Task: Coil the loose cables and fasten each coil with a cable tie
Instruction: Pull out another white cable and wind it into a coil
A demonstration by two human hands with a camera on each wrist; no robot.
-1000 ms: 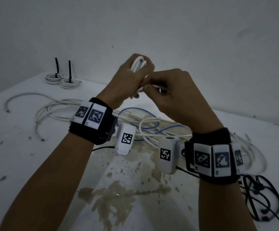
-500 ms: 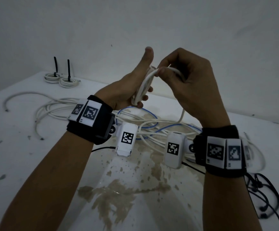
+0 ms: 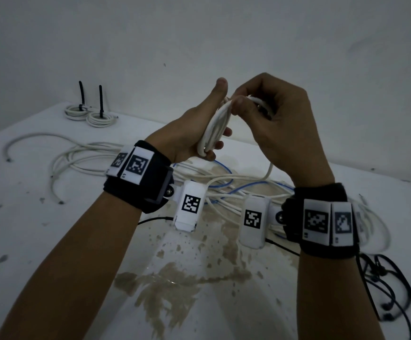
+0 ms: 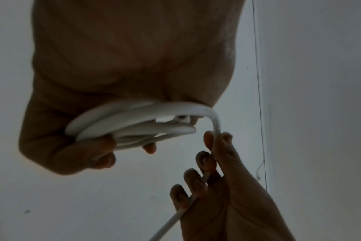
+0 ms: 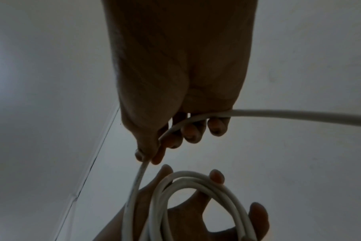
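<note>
Above the desk (image 3: pixel 40 241), the left hand (image 3: pixel 194 128) holds a white coil (image 3: pixel 214 128) of cable upright, its fingers curled round the lower turns and its thumb stretched up along the side of the coil. The right hand (image 3: pixel 280 123), just beside the coil, pinches the free run of the same white cable (image 3: pixel 269 169) between thumb and forefinger close to the top of the coil; from there the cable drops to the loose cables (image 3: pixel 236 190), white and blue, lying on the desk under the coil.

The left wrist view shows what the head view hides: several stacked turns of the coil (image 4: pixel 134 124) pressed into the palm of the left hand (image 4: pixel 113 73), and the cable (image 4: pixel 215 124) bending off them and running down through all the curled fingers (image 4: pixel 204 160) of the right hand (image 4: pixel 227 187). The right wrist view shows the cable (image 5: pixel 278 115) passing sideways out of the right hand (image 5: pixel 175 81) and the open loop of the coil (image 5: pixel 196 195) from below, with the left hand (image 5: pixel 175 220) behind it.

Only the head view shows the rest of the desk: far left of the coil lie two finished coils (image 3: pixel 89 115) with black cable ties (image 3: pixel 91 99) standing up from them, and down to the right of the coil lies a heap of black cable ties (image 3: pixel 391 290). A brown stain (image 3: pixel 175 285) spreads on the desk below the coil
</note>
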